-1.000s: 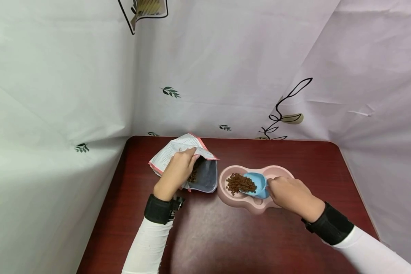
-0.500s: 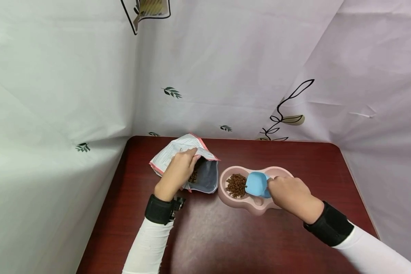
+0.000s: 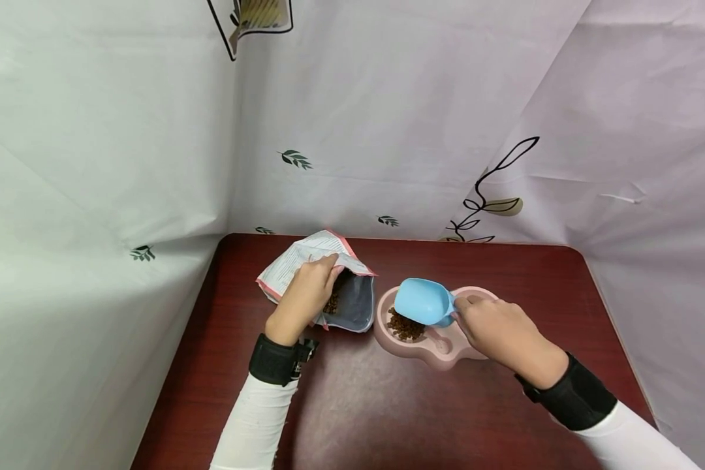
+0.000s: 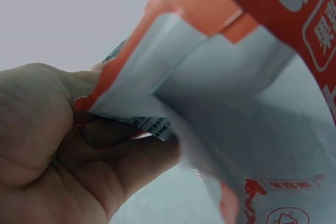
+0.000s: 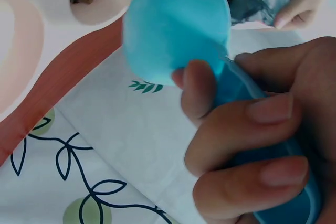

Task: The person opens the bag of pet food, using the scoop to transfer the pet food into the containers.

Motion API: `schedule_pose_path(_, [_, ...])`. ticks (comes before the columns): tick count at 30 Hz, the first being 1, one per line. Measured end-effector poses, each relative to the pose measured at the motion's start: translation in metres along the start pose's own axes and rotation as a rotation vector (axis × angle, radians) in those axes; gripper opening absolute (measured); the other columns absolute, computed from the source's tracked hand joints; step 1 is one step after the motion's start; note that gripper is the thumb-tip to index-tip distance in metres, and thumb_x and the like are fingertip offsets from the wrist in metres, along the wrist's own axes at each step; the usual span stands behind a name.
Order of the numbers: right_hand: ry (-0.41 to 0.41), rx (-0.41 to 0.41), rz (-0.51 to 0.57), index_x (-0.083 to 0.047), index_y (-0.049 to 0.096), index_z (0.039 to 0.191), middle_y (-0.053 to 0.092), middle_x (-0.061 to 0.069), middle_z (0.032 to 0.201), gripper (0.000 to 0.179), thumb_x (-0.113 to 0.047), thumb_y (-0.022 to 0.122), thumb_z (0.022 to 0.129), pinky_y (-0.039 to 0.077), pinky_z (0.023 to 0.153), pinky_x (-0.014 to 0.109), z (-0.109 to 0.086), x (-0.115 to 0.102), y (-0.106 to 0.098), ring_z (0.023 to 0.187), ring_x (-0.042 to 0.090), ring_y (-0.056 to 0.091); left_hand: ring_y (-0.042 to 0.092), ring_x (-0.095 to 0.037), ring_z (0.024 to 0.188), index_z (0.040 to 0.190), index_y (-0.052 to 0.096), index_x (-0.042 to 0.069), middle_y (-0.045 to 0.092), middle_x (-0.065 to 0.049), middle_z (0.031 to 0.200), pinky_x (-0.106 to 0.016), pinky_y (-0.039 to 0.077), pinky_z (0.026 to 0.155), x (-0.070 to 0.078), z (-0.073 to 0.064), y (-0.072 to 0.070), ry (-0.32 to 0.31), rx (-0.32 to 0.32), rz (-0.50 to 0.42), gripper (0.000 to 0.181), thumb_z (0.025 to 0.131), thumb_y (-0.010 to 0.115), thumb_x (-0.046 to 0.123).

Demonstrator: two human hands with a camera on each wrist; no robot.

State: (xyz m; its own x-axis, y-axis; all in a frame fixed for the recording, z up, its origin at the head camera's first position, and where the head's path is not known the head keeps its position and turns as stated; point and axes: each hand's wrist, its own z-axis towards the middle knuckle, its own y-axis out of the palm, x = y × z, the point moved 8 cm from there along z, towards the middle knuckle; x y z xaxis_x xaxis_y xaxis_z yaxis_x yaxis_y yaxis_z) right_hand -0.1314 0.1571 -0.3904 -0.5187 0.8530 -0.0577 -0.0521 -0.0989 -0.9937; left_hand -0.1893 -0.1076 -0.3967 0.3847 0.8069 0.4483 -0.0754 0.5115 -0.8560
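Note:
My right hand (image 3: 496,329) grips the handle of a blue scoop (image 3: 424,301), its fingers wrapped round it in the right wrist view. Tilted over the left hollow of a pink double pet bowl (image 3: 440,358), the scoop turns its underside up to the head camera. Brown kibble (image 3: 405,325) lies heaped in that hollow, partly hidden by the scoop. On the left, my left hand (image 3: 302,297) pinches the upper edge of a food bag (image 4: 220,93) between thumb and fingers. The bag lies on its side, mouth facing the bowl, with some kibble (image 3: 331,303) inside.
Everything stands on a dark red table (image 3: 388,418). The bowl sits just right of the bag's mouth. A white patterned cloth (image 3: 352,117) hangs behind the table and along both sides.
The scoop has tipped over, and its kibble now lies in the left hollow. It has then risen a little and shifted left above the pile. My left hand and the bag stay put.

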Motion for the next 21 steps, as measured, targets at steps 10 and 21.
schedule_pose_path(10, [-0.143,0.138,0.207,-0.017,0.063,0.081,0.055,-0.010,0.071,0.009,-0.017,0.066,0.089,0.050,0.060,0.032,0.005,-0.023,-0.023,0.072,0.010,0.055,0.065,-0.033,0.105,0.126,0.062,-0.004,0.069,-0.023,0.116,-0.048,0.056,0.083,-0.003,0.000,0.000,-0.023,-0.006,-0.019,0.034,0.100,0.054,0.017])
schedule_pose_path(21, [-0.166,0.080,0.229,-0.016,0.056,0.080,0.041,-0.011,0.058,0.014,-0.017,0.064,0.091,0.034,0.040,0.024,0.021,-0.058,-0.014,0.048,0.006,0.040,0.065,-0.033,0.105,0.126,0.061,-0.004,0.069,-0.022,0.116,-0.047,0.057,0.083,-0.003,0.000,0.002,-0.029,-0.018,-0.017,0.034,0.101,0.053,0.018])
